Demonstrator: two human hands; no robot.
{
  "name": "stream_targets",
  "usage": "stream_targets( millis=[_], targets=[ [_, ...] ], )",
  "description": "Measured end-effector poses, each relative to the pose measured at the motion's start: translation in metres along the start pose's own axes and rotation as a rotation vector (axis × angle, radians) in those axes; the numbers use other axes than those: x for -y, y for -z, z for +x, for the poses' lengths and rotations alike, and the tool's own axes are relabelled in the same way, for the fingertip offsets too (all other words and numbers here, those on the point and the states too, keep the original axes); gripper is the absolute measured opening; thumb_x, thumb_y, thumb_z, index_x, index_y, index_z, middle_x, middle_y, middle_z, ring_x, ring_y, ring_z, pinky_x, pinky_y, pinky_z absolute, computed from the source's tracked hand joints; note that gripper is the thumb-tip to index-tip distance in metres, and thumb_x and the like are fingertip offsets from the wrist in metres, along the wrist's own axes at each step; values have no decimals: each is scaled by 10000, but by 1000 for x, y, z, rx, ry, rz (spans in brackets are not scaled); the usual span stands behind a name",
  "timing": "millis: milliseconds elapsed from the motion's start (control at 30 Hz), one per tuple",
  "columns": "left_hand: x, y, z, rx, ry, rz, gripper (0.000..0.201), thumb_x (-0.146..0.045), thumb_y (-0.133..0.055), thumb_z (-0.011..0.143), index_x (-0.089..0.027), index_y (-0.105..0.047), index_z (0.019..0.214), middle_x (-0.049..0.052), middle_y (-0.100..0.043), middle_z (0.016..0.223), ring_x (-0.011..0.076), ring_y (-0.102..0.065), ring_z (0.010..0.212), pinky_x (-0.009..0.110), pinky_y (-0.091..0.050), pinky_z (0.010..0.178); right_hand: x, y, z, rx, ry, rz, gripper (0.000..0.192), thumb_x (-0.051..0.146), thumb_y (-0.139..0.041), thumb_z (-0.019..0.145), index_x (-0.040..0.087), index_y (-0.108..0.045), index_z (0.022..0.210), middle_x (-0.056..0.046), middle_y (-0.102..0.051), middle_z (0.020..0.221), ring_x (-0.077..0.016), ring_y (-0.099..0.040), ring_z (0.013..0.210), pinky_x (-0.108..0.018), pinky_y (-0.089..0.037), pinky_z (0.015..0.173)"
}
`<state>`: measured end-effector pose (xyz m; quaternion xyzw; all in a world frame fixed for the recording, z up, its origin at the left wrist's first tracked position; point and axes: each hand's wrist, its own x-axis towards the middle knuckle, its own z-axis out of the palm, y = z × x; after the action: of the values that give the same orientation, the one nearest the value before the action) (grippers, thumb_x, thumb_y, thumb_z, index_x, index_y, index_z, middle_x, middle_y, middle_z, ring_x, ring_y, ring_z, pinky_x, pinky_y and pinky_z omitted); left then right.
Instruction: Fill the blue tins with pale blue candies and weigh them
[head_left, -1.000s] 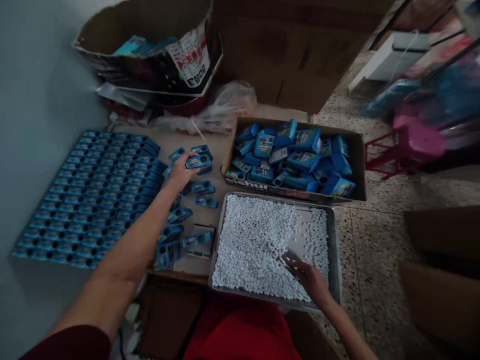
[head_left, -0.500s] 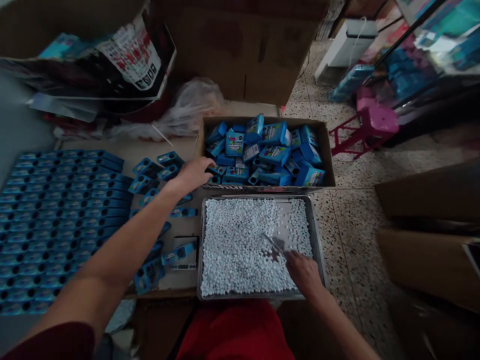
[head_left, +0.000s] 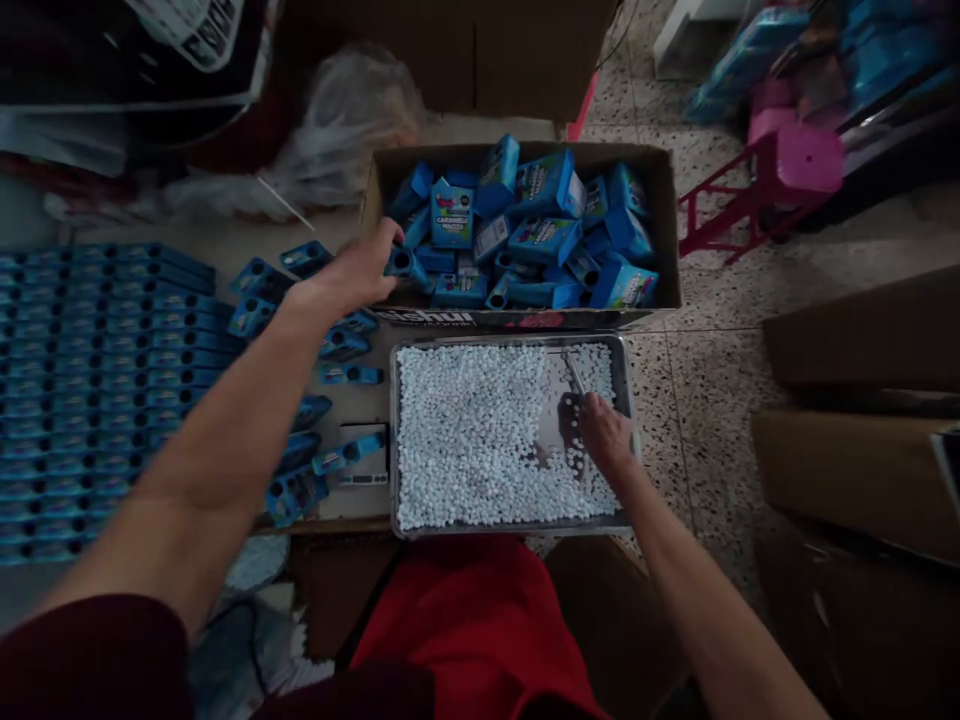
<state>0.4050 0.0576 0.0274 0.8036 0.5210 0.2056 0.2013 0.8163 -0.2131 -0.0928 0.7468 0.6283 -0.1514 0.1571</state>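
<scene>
My left hand (head_left: 360, 268) reaches over the left wall of a cardboard box (head_left: 525, 318). Its thumb and fingers are closed around a small blue candy box (head_left: 409, 266) with a round dark hole in its end. Several similar blue boxes lie jumbled beside it. My right hand (head_left: 604, 430) grips a thin metal utensil, which looks like a spoon (head_left: 574, 372), over a metal tray (head_left: 395, 440). Small white round candies (head_left: 472, 430) cover most of that tray. A patch of tray bottom shows near the spoon, whose tip is hard to make out.
Rows of blue boxes (head_left: 97, 400) stand at left, with loose ones (head_left: 343, 343) between them and the tray. One blue box (head_left: 349, 453) rests on a small scale (head_left: 365, 478). A plastic bag (head_left: 352, 120) lies behind; a pink stool (head_left: 802, 165) and cartons (head_left: 855, 470) are at right.
The view has tilted, so things sit higher in the picture. My right hand has moved the spoon toward the tray's far side. My left hand has closed on a blue candy box.
</scene>
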Motion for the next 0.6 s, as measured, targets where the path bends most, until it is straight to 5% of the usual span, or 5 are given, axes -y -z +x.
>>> stream_targets(
  millis=[100, 200, 367, 500, 600],
  targets=[
    [-47, 25, -61, -39, -2, 114, 519, 13, -692, 735, -59, -596, 1240, 107, -658, 1235, 347, -614, 1260, 498, -434, 1135, 33, -1, 23, 28, 147, -23, 245, 277, -538, 1001, 144, -572, 1205, -142, -703, 1112, -265, -720, 926, -325, -399, 664],
    [-93, 7, -143, -226, 14, 44, 588, -69, -715, 809, -210, -563, 1360, 83, -638, 1336, 302, -599, 1286, 441, -452, 1155, 54, -11, 20, 71, 292, -71, 245, 135, -534, 959, 117, -568, 1202, -154, -693, 1094, -255, -723, 919, -324, -426, 672],
    [-110, -110, -243, -349, 296, -376, 435, -333, -633, 975, -218, -526, 1380, 132, -635, 1330, 281, -606, 1265, 459, -470, 1120, 31, -28, -19, 38, 432, -61, 314, 115, -533, 961, 137, -544, 1274, -145, -698, 1106, -235, -721, 947, -293, -450, 685],
    [-88, -201, -252, -502, 479, -527, 447, -473, -591, 974, -187, -526, 1312, 183, -583, 1348, 314, -563, 1307, 509, -433, 1136, 0, -40, -46, 49, 172, -67, 268, 210, -338, 1062, 185, -585, 1164, -111, -705, 1069, -237, -732, 811, -305, -385, 564],
    [-87, -244, -242, -495, 482, -587, 465, -477, -623, 942, -195, -528, 1298, 179, -576, 1366, 312, -555, 1325, 499, -423, 1153, 12, -53, -58, 64, 141, -75, 324, 191, -277, 1066, 161, -596, 1114, -140, -703, 1018, -251, -732, 769, -325, -370, 572]
  ],
)
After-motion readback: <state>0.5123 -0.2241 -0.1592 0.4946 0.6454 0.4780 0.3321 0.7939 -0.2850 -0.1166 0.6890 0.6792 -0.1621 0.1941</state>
